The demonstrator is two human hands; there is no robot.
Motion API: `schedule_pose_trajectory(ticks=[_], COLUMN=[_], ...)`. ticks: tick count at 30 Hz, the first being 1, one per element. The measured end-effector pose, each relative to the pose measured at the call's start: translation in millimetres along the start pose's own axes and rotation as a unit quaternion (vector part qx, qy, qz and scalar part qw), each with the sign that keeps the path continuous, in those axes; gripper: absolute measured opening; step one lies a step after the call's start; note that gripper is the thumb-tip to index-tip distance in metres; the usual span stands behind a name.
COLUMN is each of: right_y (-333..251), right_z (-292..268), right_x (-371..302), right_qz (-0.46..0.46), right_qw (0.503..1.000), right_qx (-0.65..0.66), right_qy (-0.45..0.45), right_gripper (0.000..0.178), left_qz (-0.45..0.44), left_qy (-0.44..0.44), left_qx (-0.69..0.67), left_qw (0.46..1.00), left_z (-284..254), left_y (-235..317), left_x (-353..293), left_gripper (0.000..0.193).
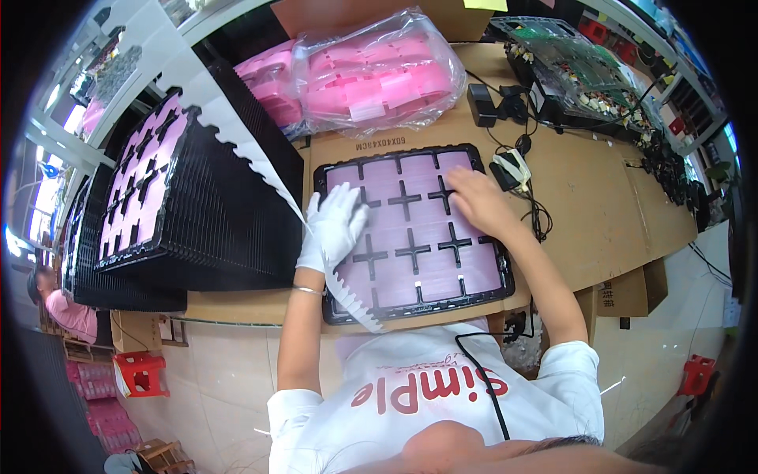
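Note:
A black tray lies on the cardboard-covered table in front of me. Pink sheet shows on its floor between rows of black plus-shaped dividers. My left hand, in a white glove, rests on the tray's left side with its fingers stretched out. At the upper right of the tray my bare right hand lies with fingers extended over the pink sheet, beside a divider. A white strip with a toothed edge slants down from the upper left past the gloved hand; whether it touches that hand I cannot tell.
Tall stacks of black trays stand left. Clear plastic wraps pink pieces behind the tray. A black power adapter and cables lie right, near a rack of circuit boards. Red stools and another person are beyond.

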State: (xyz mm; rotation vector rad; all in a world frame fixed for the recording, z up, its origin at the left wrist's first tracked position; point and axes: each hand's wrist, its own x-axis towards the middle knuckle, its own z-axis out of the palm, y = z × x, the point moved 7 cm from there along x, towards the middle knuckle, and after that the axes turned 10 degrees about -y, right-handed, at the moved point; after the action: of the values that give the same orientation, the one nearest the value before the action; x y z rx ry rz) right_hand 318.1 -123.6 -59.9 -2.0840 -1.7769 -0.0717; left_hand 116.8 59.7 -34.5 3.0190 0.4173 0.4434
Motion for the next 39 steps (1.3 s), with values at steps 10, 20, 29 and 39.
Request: schedule_pose_trajectory(ticks=[10,20,29,39], right_y=[39,-59,-70,-58], right_z=[17,-33,-39,-10], right_x=[14,-114,-149,-149], right_qz=[0.084,-0.055,0.007,0.156], right_qw=[0.983,0.990,0.998,0.982], right_qx=[-0.159,0.080,0.037,0.107], right_qy=[0.032,-0.106,-0.043,0.015], right_gripper=[0.040,0.034,0.031,0.054], left_qz=[-0.043,0.163,-0.047,-0.390], left_qy=[0.027,-0.139,0.017,0.067], left_qx=[0.095,-0.041,-0.042,-0.453], left_qw=[0.994,0.976,0.998,0.799], left_z=[16,-21,-34,0], left_y=[-20,49,30,-21], left_x=[30,-95,-156,-177], left_gripper=[0.039,0.021,0.022,0.040])
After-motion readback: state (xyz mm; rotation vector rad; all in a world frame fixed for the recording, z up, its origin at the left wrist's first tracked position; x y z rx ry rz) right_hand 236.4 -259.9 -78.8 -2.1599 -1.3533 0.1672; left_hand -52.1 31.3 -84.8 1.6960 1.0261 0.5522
